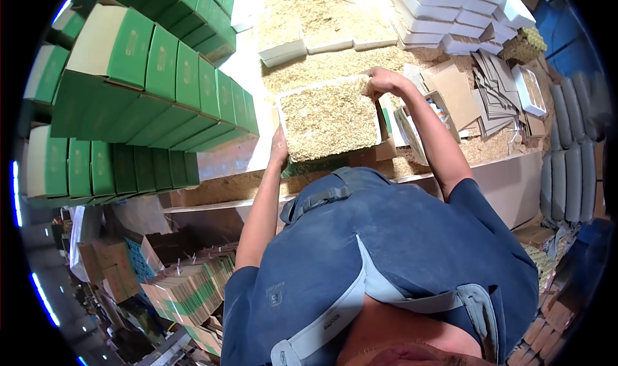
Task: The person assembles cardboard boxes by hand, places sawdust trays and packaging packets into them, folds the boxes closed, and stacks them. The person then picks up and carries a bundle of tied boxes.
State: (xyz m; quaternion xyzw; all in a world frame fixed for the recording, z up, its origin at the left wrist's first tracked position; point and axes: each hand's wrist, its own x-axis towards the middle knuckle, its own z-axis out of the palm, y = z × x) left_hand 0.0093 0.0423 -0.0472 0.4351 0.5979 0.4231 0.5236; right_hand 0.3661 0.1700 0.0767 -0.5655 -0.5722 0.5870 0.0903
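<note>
Shavings-strewn worktop; between my hands sits a filled white tray, my right hand pinching its far-right corner, my left hand along its left side, grip hidden; seemingly I'm steadying it; shifting it calls for level support.

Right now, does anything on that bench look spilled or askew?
Yes: loose tan shavings lie scattered beyond the white tray, as if spilled, and the cardboard sheets at right are fanned at uneven angles, while the green boxes stand in rows.

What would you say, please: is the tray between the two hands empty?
No, pale flaky material visibly fills the tray.
</note>
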